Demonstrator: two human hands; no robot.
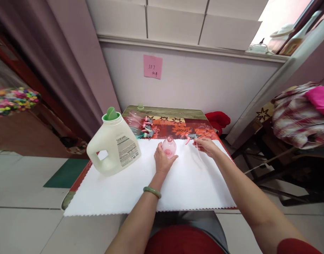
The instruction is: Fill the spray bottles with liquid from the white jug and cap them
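A small clear pink spray bottle stands without its top on the white cloth. My left hand is closed around its lower part, fingers on the left side and thumb on the right. Over the cloth to the right, my right hand grips a grey and pink trigger sprayer head, whose thin clear tube hangs down below the fingers. Left of both hands is a large cream detergent jug with an open neck and a green pour spout.
Behind the jug, more clear spray bottles lie on their sides, with pink and green trigger heads. A small green cap sits at the table's back edge. The wall carries a pink note. Clothes are piled at right.
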